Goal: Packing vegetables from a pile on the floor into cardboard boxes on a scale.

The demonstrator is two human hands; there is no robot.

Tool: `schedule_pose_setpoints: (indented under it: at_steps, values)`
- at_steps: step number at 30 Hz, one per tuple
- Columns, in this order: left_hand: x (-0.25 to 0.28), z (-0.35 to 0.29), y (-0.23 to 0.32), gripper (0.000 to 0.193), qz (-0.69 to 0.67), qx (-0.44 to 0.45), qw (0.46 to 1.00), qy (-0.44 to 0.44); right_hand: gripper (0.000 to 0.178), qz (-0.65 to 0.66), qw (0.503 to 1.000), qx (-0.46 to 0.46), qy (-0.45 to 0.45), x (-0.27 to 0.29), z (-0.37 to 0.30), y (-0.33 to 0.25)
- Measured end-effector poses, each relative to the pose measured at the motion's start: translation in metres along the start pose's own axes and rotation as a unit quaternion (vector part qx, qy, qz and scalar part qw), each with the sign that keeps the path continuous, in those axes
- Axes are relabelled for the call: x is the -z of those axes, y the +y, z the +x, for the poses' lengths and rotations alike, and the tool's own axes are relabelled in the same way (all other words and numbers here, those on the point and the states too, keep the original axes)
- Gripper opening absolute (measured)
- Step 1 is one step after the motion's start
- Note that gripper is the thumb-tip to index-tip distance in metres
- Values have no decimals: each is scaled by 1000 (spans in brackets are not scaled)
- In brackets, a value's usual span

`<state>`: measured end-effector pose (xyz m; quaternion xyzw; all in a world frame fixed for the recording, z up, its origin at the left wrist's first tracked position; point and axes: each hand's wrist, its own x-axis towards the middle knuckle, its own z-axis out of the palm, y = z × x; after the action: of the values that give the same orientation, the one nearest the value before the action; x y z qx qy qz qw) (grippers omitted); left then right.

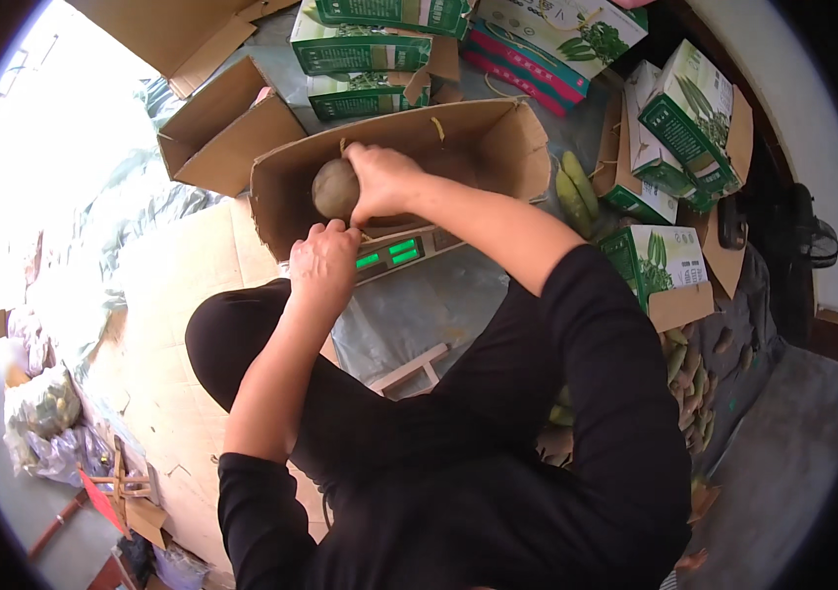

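An open cardboard box (522,162) lies crosswise in front of me, above a scale (429,243) with a lit green display. My right hand (386,182) reaches over the box from the right. Its fingers are wrapped around a round, dull greenish-brown fruit or gourd (336,190) in the left half of the box; its exact kind is unclear. At the near rim, left of the display, my left hand (323,261) has its fingers curled over the box edge. Short yellowish cord pieces (437,129) show on the box wall.
Green-and-white printed cartons (360,54) stand at the back, with more cartons (694,118) on the right. Long green gourds (576,192) lie beside the box. An empty brown carton (232,128) sits at back left. Produce (694,393) is piled right of my leg.
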<state>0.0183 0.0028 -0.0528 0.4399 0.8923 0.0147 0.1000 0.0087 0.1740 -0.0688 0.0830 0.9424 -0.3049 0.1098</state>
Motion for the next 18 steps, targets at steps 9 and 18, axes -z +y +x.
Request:
schedule_pose_setpoints:
  at_steps: [9, 18]
  values:
    - [8, 2, 0, 12, 21, 7, 1000, -8, 62, -14, 997, -65, -24, -22, 16, -2]
    - [7, 6, 3, 14, -1, -1, 1000, -3, 40, 183, 971, 62, 141, 95, -122, 75]
